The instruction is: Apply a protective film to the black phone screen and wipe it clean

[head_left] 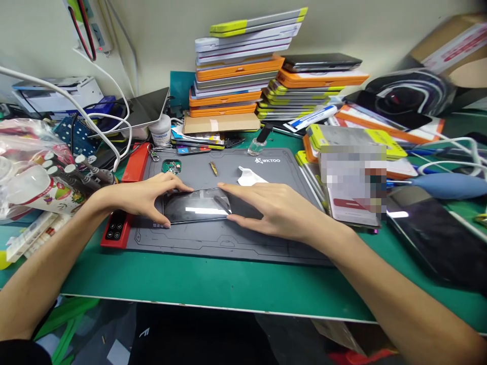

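A smartphone point(190, 212) lies lengthwise across the grey work mat point(182, 238), its dark glossy screen up and reflecting a bright strip of light. Thumb and fingers of my left hand point(148, 195) clasp its left end. At the right end, my right hand point(266, 205) grips the phone between thumb and forefinger. Beyond the phone lie a small brass-coloured bit point(213, 168) and a crumpled white tissue point(250, 177). A small green tray point(171, 166) with tiny parts sits behind my left hand.
Stacked orange, grey and yellow boxes point(236, 68) stand along the wall. A glass bottle with a black cap point(257, 142) is at the mat's back edge. Screwdrivers point(81, 170) stand at left; a large dark device point(437, 238) and a blue-handled tool point(449, 186) lie at right.
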`<state>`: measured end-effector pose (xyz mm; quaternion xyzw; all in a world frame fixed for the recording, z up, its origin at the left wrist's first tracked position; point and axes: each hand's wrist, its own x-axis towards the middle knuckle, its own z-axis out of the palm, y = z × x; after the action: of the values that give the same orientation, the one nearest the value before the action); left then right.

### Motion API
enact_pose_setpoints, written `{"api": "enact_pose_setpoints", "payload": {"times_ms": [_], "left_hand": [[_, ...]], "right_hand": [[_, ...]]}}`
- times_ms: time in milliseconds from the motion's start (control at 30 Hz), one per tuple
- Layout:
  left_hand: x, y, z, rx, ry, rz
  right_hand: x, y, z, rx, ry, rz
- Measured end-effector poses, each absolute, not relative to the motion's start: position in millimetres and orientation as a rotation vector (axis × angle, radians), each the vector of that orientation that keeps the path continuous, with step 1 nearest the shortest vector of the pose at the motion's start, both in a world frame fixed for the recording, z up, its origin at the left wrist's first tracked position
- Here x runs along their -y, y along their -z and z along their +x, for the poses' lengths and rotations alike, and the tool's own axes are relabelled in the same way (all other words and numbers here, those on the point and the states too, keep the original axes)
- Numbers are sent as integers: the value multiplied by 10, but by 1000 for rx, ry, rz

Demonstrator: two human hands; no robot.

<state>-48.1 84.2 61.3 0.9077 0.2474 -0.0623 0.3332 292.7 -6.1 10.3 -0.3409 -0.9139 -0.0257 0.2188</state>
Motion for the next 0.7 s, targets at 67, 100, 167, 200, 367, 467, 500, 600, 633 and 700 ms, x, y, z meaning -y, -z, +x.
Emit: {"api": "enact_pose_setpoints", "payload": {"times_ms": [67,100,167,200,367,467,500,600,633,700], "left_hand": [[-837,-608,-479,-644,156,2364],[-832,-605,-478,-651,157,2354],[-818,-595,-478,-670,155,2332],[-811,-588,-479,-673,151,2324],[-804,-529,-485,-646,148,2318],[-814,-494,-492,-643,132,2309],[-816,-486,-495,-641,125,2307],[-820,-476,-502,-633,119,2308],[-820,-477,-504,-634,120,2310],[-816,-487,-508,-640,124,2313]], "right_hand": [[62,-94,2932,2535,82,-940],[62,-92,2933,2539,84,-936],[64,-88,2931,2539,88,-923],[65,-86,2929,2536,86,-916],[63,-56,2923,2538,75,-910],[58,-28,2934,2551,64,-950],[57,-21,2938,2558,52,-972],[58,-10,2944,2573,13,-1017],[59,-10,2944,2574,3,-1019],[60,-13,2939,2571,-11,-1011]]}}
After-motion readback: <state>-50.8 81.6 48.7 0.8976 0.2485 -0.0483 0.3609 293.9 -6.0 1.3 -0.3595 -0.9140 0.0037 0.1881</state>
